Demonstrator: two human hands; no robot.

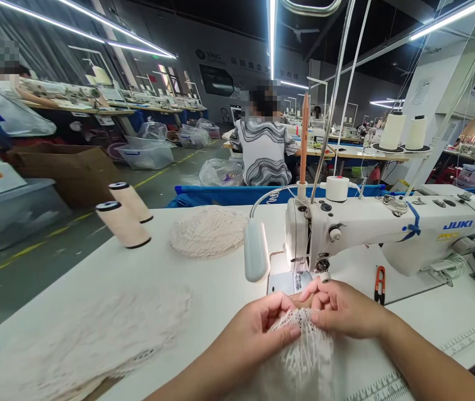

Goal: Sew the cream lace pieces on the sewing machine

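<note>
Cream lace fabric [304,348] hangs down toward me from both hands, just in front of the sewing machine's needle area. My left hand [268,323] pinches its upper left edge between thumb and fingers. On the other side, my right hand [337,309] grips the upper right edge, fingers curled. Behind the hands is the white sewing machine [358,228], its metal needle plate [281,283] partly covered by my fingers. A small lamp [256,250] lights this spot from the left.
Lace pieces are stacked in a round pile [207,233] and a larger pile [95,340] at left. Two thread cones [124,224] lie near the far edge. Red thread snips [380,284] rest right of my hands. A person [264,145] sits ahead, back turned.
</note>
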